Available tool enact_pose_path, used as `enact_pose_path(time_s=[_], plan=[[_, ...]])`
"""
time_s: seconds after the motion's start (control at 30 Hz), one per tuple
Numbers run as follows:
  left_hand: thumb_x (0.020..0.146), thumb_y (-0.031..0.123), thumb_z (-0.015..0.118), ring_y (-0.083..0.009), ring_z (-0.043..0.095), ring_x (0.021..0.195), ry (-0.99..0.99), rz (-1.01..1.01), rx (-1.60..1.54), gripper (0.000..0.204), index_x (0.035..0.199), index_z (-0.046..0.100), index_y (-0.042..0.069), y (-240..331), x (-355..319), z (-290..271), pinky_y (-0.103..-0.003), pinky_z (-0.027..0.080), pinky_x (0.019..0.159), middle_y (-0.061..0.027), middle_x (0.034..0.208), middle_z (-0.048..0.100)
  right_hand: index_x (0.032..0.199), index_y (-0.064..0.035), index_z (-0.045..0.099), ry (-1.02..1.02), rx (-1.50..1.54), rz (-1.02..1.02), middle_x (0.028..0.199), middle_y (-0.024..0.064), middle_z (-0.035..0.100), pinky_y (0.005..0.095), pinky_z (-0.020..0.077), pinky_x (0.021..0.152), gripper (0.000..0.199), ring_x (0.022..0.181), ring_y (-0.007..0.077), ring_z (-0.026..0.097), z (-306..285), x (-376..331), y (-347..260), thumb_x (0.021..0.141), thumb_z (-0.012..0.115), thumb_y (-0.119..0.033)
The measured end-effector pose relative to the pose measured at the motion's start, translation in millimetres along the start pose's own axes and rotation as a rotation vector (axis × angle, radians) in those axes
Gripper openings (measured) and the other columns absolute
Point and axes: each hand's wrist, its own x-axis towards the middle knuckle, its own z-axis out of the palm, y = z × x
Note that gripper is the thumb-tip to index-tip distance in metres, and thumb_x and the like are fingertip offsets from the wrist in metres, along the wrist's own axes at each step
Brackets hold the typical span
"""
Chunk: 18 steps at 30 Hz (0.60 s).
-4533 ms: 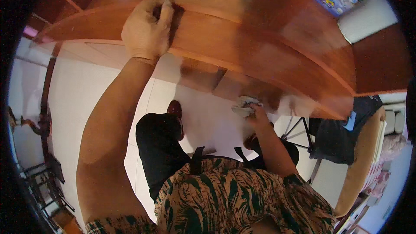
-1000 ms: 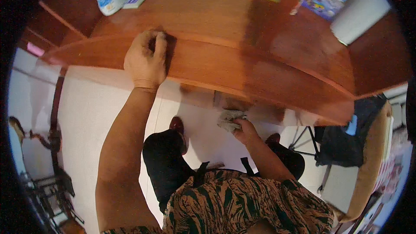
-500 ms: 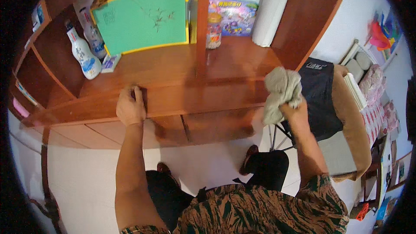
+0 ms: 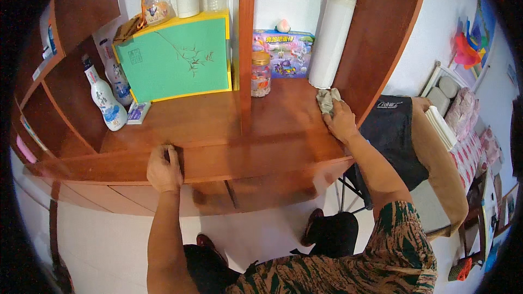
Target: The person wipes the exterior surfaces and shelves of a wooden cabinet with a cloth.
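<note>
My right hand (image 4: 342, 122) presses a crumpled grey-beige cloth (image 4: 328, 101) onto the brown wooden shelf (image 4: 294, 121), in the right-hand section by the foot of a tall white roll (image 4: 339, 27). Its fingers are closed over the cloth. At the shelf's front edge, left of the upright divider (image 4: 248, 49), my left hand (image 4: 165, 169) rests with its fingers curled in a loose fist. I see nothing held in it.
A green board with yellow edging (image 4: 174, 57) leans at the back left, beside a white bottle (image 4: 106, 100) and a small box (image 4: 138, 113). A gold-lidded jar (image 4: 261, 79) and a purple picture box (image 4: 289, 51) stand right of the divider. A chair (image 4: 397, 136) adjoins the cabinet's right end.
My right hand has carried the cloth from above the front edge inward and down onto the shelf. The left hand keeps its place at the edge; the view has tilted up.
</note>
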Motion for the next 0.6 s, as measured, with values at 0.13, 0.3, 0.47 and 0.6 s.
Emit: enact_pose_path(time_s=[0.13,0.3,0.47,0.6], plan=[[0.089,0.03,0.059,-0.0333,0.063,0.085,0.029,0.016,0.0,0.021,0.091,0.067,0.011,-8,1,2,-0.041,0.049,0.073,-0.0122,0.092,0.067,0.125,0.0011,0.05,-0.038,-0.141,0.04,0.127,0.024,0.05,0.0522,0.0462,0.088,0.054,0.117,0.0406,0.049,7,20,-4,0.079,0.064,-0.024],[0.089,0.029,0.059,-0.0325,0.064,0.084,0.017,0.007,-0.026,0.021,0.09,0.068,0.01,1,0,1,-0.041,0.049,0.073,-0.0118,0.091,0.068,0.128,-0.0013,0.05,0.03,-0.106,0.024,0.137,0.0213,0.045,0.0523,0.0382,0.097,0.055,0.121,0.0376,0.049,25,38,12,0.079,0.063,-0.024],[0.088,0.029,0.059,-0.0317,0.065,0.085,0.024,0.005,-0.046,0.021,0.091,0.068,0.01,-4,0,3,-0.04,0.05,0.073,-0.0112,0.093,0.068,0.127,-0.0102,0.055,-0.1,0.063,0.01,0.13,0.0174,0.055,0.0497,0.0381,0.099,0.049,0.121,0.0348,0.05,13,40,12,0.08,0.063,-0.024],[0.088,0.03,0.059,-0.0325,0.064,0.086,0.027,-0.017,-0.009,0.022,0.092,0.068,0.01,-2,0,1,-0.041,0.05,0.074,-0.0112,0.094,0.068,0.122,-0.0061,0.058,-0.082,0.263,-0.05,0.121,0.0187,0.06,0.0424,0.0436,0.095,0.044,0.114,0.0367,0.055,-4,18,8,0.079,0.064,-0.016]])
